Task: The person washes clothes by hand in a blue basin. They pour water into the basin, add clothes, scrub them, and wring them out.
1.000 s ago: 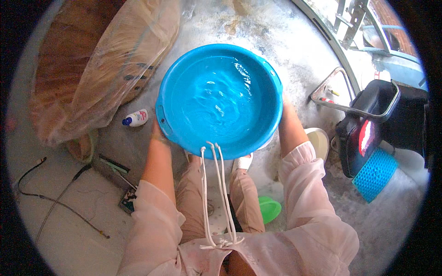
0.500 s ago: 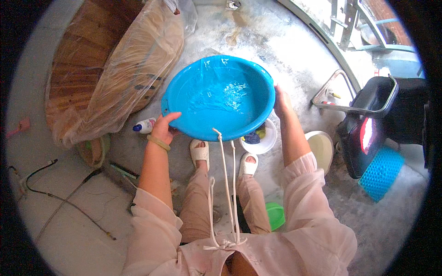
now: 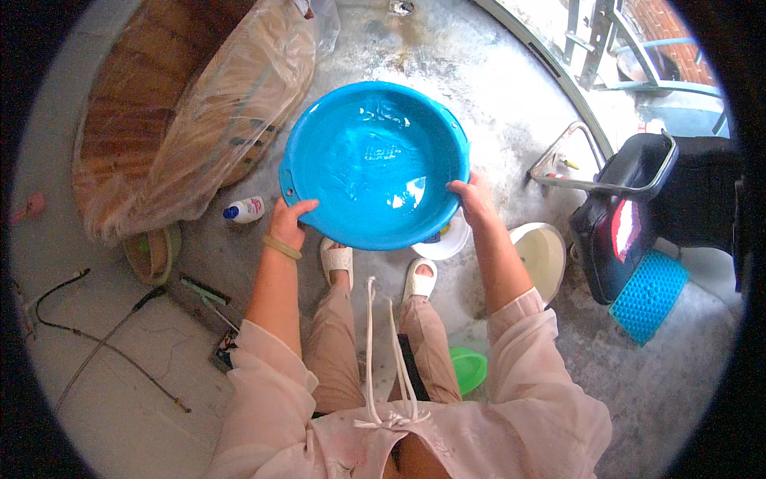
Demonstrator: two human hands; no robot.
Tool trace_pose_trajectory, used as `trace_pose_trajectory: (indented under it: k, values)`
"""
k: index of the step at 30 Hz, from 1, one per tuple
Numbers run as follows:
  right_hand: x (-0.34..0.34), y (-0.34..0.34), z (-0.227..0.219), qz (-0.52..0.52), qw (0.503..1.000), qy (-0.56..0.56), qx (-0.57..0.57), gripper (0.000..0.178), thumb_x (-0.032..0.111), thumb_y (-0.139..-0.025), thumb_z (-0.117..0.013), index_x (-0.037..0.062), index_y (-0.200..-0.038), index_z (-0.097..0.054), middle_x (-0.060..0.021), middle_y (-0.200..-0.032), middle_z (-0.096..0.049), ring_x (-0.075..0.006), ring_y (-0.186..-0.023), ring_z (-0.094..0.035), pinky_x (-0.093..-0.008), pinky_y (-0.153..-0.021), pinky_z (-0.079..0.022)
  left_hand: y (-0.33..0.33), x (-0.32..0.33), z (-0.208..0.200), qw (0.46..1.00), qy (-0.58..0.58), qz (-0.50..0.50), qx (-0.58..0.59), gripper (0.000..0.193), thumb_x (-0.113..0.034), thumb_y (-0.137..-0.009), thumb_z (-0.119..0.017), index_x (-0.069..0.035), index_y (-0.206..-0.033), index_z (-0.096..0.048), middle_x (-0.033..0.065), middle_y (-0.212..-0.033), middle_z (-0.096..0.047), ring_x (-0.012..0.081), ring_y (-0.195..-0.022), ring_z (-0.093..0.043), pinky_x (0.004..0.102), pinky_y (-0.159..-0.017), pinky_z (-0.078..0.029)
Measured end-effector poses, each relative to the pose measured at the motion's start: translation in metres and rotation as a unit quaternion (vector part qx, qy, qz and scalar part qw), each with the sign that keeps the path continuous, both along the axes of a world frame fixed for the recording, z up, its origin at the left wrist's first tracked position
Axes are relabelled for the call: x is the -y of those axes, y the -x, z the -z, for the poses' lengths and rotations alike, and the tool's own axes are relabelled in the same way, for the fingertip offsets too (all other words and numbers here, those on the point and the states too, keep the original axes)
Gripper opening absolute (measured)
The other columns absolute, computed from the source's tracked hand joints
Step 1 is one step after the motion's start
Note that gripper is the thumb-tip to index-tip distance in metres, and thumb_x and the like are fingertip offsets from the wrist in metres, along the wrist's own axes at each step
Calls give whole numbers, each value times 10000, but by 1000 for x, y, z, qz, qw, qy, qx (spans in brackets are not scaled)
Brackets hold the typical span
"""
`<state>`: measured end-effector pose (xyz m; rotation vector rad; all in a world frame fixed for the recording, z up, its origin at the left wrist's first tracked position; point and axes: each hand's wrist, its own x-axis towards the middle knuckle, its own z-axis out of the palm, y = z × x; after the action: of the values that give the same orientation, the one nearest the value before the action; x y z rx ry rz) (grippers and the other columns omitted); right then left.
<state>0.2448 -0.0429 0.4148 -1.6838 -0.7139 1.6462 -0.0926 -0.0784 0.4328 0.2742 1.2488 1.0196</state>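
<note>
Basin (image 3: 373,164), blue and round, sits between both grips above the floor (image 3: 479,72): left hand (image 3: 289,222) closed on the near-left rim, right hand (image 3: 472,198) closed on the near-right rim, equally near.

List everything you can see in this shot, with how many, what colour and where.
basin: one, bright blue, wet inside, held over the floor at centre
small bottle: one, white with blue cap, on the floor left of the basin
plastic sheet: one, clear, draped over a brown woven piece, upper left
bowl: one, cream, on the floor at right
green dish: one, by the right leg
perforated mat: one, blue, far right
cable: one, dark, lower left
sandals: two, white, under the basin
left hand: grips the basin's rim
right hand: grips the basin's rim
</note>
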Motion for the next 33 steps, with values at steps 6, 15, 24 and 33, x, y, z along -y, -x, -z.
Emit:
trace_pose_trajectory:
  k: [6, 15, 24, 33]
  values:
    - [19, 16, 13, 55, 997, -12, -50, 388, -24, -677, -551, -18, -1063, -515, -103, -932, -602, -205, -789, -570, -330, -739, -460, 7, 3, 17, 999, -35, -23, 22, 577, 24, -673, -617, -6, -1215, -424, 146, -1169, -512, 297, -1048, -501, 407, -917, -406]
    - [21, 17, 33, 99, 990, -52, -88, 404, -9, -684, -583, -3, -1081, -515, -98, -944, -604, -214, -805, -571, -335, -751, -459, 13, -7, 50, 999, -24, -17, 30, 630, 54, -671, -607, -20, -1255, -383, 147, -1209, -492, 306, -1086, -483, 439, -945, -386]
    - [24, 15, 45, 77, 995, -35, -59, 378, 3, -713, -587, -12, -1083, -509, -123, -968, -596, -227, -852, -574, -350, -794, -459, 10, -10, 53, 999, -11, -19, -28, 590, 46, -678, -607, 0, -1229, -401, 149, -1180, -512, 305, -1067, -497, 419, -940, -389]
    - [21, 27, 27, 96, 995, -30, -22, 339, -37, -700, -561, -12, -1036, -531, -101, -890, -609, -208, -758, -580, -333, -701, -466, -2, -8, 50, 985, -56, -31, -163, 691, 120, -660, -577, -35, -1292, -342, 142, -1223, -476, 291, -1093, -482, 388, -943, -386]
